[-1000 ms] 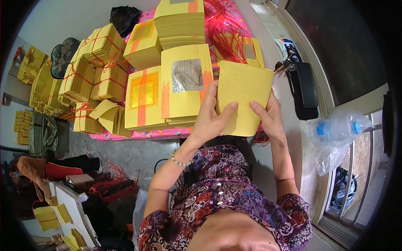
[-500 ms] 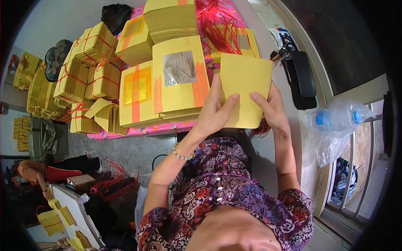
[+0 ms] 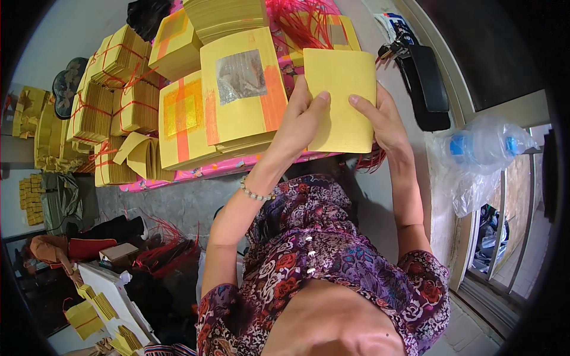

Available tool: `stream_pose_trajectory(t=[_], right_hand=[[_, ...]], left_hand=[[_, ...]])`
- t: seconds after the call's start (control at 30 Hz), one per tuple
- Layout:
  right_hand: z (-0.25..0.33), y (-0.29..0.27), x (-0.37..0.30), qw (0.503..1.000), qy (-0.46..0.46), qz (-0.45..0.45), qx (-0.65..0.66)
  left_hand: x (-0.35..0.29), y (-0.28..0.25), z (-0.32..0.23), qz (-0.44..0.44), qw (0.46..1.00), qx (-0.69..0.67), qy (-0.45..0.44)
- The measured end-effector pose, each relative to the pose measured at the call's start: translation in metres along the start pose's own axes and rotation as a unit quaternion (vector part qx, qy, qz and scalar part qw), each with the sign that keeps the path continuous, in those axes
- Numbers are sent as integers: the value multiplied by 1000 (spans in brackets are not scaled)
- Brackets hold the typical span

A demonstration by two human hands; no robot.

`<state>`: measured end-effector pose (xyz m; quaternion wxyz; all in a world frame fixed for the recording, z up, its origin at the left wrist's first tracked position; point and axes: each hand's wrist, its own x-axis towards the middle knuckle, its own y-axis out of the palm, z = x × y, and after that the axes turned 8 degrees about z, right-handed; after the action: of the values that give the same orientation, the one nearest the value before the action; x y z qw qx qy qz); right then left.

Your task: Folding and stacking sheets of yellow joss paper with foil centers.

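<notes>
Between my two hands is a folded yellow paper point(image 3: 343, 98), its plain side facing up and its edges slightly curved. My left hand point(image 3: 304, 118) grips its left edge, thumb on top and fingers behind. On the right edge, my right hand point(image 3: 385, 115) holds it the same way, its fingers mostly hidden behind. Whether it is one sheet or several layers, I cannot tell. Just left of the paper lies a stack of yellow paper point(image 3: 211, 121) with a silver square and orange stripes. Beside that is another stack point(image 3: 169, 133) with a gold square.
Bundles tied with red string point(image 3: 98, 113) are piled left on the pink-covered table point(image 3: 196, 173). Loose red strings point(image 3: 300, 24) lie at the back. Right are keys point(image 3: 395, 48), a black case point(image 3: 424, 89) and a bagged plastic bottle point(image 3: 478, 148). Another person point(image 3: 53, 252) is at lower left.
The view has shifted a little, so the table and stacks sit higher and further left. Both hands still hold the yellow paper, which also appears higher in the picture.
</notes>
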<state>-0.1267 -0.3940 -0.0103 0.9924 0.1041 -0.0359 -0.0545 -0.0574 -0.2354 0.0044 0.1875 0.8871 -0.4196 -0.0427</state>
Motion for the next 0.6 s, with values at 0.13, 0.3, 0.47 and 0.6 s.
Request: stream_pose_trajectory(t=[0.13,0.3,0.47,0.6], right_hand=[[-1,-1,0,1000,16,3,16],[-2,-5,1,999,20,19,23],[1,-3,-8,999,-12,27,-17],[0,-6,-14,998,-33,45,-34]], left_hand=[[3,-2,7,-9,1000,-9,-3],[4,-2,10,-12,999,-19,-24],[-4,4,18,-39,999,2,28],[-12,8,25,-34,997,23,63]])
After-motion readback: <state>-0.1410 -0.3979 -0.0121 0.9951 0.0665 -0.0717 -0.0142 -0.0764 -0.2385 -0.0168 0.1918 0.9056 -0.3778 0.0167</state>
